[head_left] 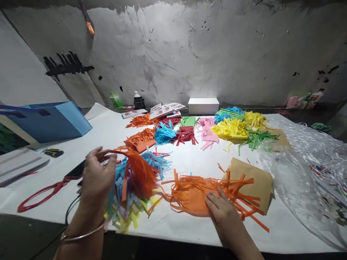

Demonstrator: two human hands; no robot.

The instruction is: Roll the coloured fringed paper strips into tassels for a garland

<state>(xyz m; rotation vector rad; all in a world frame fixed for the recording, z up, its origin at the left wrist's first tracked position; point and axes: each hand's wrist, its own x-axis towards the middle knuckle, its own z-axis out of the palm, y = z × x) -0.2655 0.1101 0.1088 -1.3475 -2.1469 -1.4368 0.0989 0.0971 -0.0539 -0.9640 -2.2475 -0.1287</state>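
My left hand [99,173] is closed at the thumb and fingers on the twisted end of an orange paper tassel [142,173], whose strips hang blurred to the right. Beneath it lie blue, pink and yellow paper tassels [130,207], partly covered. My right hand [223,211] rests flat, fingers extended, on a sheet of orange fringed tissue paper [192,200] near the table's front edge. The cut strips of that sheet spread out on both sides. A brown paper envelope [248,177] sits partly under its right-hand strips.
Several fringed paper bundles, including yellow [230,130] and dark red [185,133], lie farther back. A white box [203,106] stands near the wall. Clear plastic wrap [292,187] covers the right side. At left are a blue bag [59,121] and a red cord loop [38,198].
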